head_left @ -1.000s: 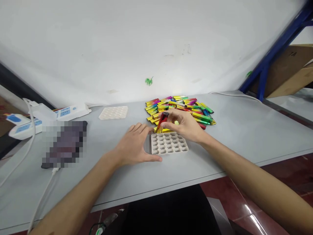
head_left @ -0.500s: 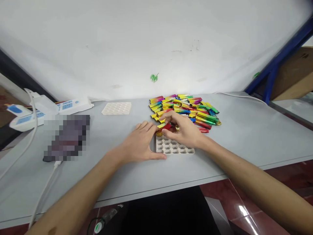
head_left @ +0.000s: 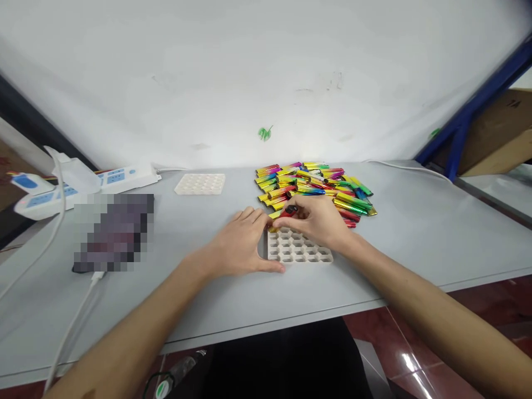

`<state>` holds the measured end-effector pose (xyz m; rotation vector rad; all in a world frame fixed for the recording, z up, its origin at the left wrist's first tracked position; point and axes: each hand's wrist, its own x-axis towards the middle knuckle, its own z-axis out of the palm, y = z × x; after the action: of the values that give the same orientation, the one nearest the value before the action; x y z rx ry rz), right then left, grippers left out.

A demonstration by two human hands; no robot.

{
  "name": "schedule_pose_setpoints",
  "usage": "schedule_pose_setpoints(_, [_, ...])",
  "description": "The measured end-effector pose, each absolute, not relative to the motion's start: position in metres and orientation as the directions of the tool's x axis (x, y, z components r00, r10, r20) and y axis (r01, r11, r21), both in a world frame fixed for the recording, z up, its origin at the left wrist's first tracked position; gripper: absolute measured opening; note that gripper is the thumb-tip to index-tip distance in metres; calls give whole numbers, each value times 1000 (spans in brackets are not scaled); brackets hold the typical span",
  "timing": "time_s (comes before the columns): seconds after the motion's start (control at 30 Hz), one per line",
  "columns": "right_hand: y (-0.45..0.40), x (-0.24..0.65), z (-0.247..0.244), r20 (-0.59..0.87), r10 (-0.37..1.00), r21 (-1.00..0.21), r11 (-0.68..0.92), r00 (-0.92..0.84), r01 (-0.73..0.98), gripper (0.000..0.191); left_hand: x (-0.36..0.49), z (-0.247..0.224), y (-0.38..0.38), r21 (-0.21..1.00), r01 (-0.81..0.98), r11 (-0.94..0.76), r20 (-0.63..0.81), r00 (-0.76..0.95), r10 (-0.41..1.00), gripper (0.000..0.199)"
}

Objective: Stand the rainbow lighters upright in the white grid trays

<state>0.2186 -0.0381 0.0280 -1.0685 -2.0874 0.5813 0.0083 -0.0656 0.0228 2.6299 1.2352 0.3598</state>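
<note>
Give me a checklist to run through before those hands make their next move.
1. Tube held in the right hand: ok.
2. Tube upright: not ok, it tilts.
3. Tube's lower end lined up with a hole: cannot tell, it is hidden.
4. Tray flat on the table: ok.
5. Left hand at the tray's left side: ok.
6. Pile near the right hand: ok, just behind the tray.

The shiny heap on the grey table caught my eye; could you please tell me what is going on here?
A person's right hand holds a shiny red-and-yellow tube with a black end at the far left corner of a whitish many-holed tray. The left hand is spread beside the tray's left edge. Behind lies a heap of shiny multicoloured tubes.
</note>
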Motion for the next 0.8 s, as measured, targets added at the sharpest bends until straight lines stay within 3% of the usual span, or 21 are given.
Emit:
schedule_pose_setpoints(0.07, [-37, 216, 27, 444, 809, -589, 587, -385, 555, 36, 8, 21, -65, 294, 721, -628, 146, 615, 775, 71])
schedule_pose_setpoints(0.27, [-36, 204, 24, 389, 777, -600, 622, -496, 504, 40, 10, 21, -64, 303, 718, -626, 139, 617, 775, 68])
schedule_pose_setpoints(0.47, [-37, 206, 22, 403, 776, -480, 631, -486, 610, 41, 10, 20, -62, 313, 718, -621, 138, 613, 778, 69])
schedule_pose_setpoints(0.57, [-38, 210, 26, 413, 760, -478, 650, -502, 591, 37, 10, 20, -63, 321, 719, -617, 130, 612, 780, 71])
schedule_pose_setpoints(0.67, [-32, 218, 30, 457, 789, -464, 605, -410, 647, 38, 10, 22, -64, 335, 723, -605, 120, 604, 788, 75])
schedule_pose_setpoints(0.8, [-9, 242, 26, 576, 775, -298, 496, -260, 816, 25, 9, 25, -63, 330, 733, -594, 97, 600, 794, 75])
